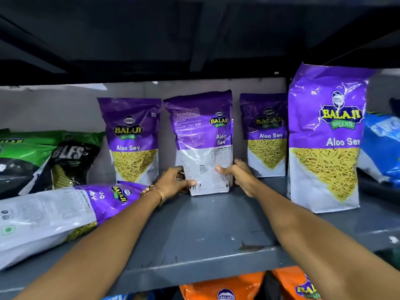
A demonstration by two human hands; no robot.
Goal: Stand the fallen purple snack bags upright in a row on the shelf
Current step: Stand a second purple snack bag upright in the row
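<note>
Both hands [173,180] [240,174] grip middle bag [201,137] — fallen bag [65,213] left.

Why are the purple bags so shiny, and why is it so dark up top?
Head view: light bounces off the crinkly plastic, leaving white glare streaks on the held bag and the big right bag; the shelf above sits in shadow; edges look blurry and bent.

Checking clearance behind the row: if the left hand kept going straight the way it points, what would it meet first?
The left hand already grips the back-facing Aloo Sev bag; pushing on, it would probably reach the grey back wall next, though depth is unclear.
</note>
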